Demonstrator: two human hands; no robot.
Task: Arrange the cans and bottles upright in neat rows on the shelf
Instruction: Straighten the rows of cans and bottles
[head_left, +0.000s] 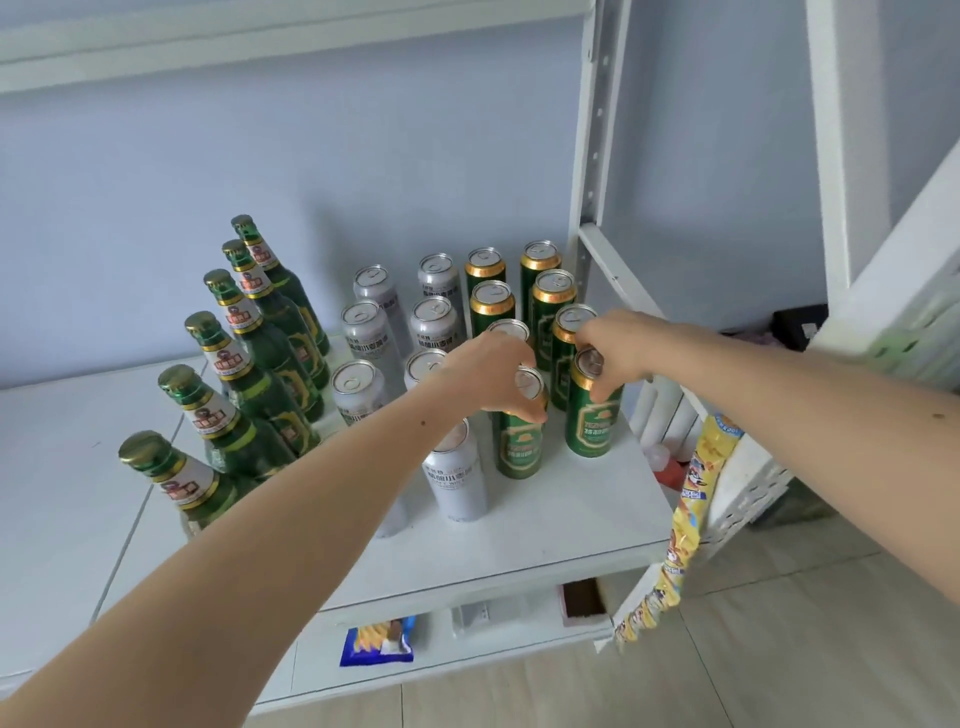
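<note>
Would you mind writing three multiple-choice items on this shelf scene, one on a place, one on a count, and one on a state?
1. Where do the green bottles stand on the shelf?
A. left of the cans
B. right of the cans
C. on the floor

2. How many green bottles are there?
A. three
B. six
C. nine

3. What is the right hand doing?
A. hanging idle
B. pressing flat on the shelf
C. gripping a green can by its top

Answers:
1 A, since the bottles line up left of the silver cans.
2 B, six gold caps show in one row.
3 C, its fingers curl round the can's rim; the left hand likewise grips the neighbouring green can.
</note>
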